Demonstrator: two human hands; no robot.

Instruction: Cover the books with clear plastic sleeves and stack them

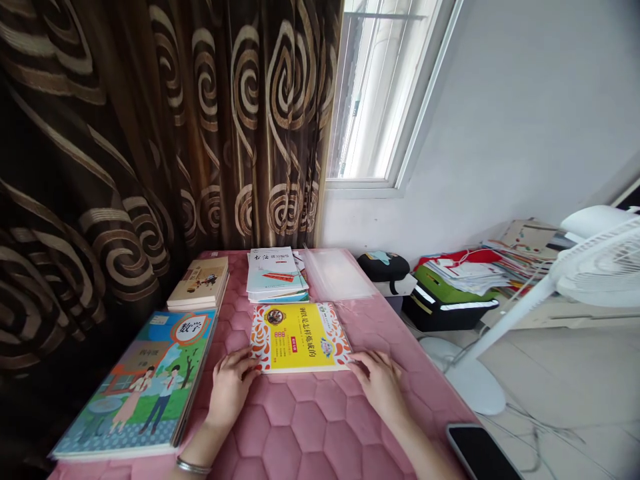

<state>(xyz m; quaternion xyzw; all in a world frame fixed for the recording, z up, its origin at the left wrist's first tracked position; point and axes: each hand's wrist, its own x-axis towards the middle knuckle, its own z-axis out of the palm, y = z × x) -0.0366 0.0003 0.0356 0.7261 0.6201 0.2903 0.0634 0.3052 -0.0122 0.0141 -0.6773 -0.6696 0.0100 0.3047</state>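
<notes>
A yellow paperback book with an orange-and-white patterned border (300,337) is lying flat at the centre of a pink quilted hexagon-pattern table cover (311,427), nearest the person. The book is bracketed by both hands. The left hand (230,393), a silver bangle (193,465) at its wrist, is open, with its fingertips (249,360) against the book's lower left corner. The right hand (380,387) is also open, with its fingers (361,360) at the lower right corner. No firm grip is seen; this opposed contact appears suited to steadying the book or squaring it.

Directly beyond the book, a stack of pale blue-and-white books (277,275) is placed. A stack of cream-and-brown books (198,283) and a large blue-green mathematics textbook (135,387) are ranged along the curtained side, apparently sorted into separate groups. A clear plastic sleeve (336,275) lies beyond the right corner of the book. A black smartphone (480,453) rests at the near right corner of the table cover, within easy reach of the right hand. A white electric fan (595,267) stands to the right.
</notes>
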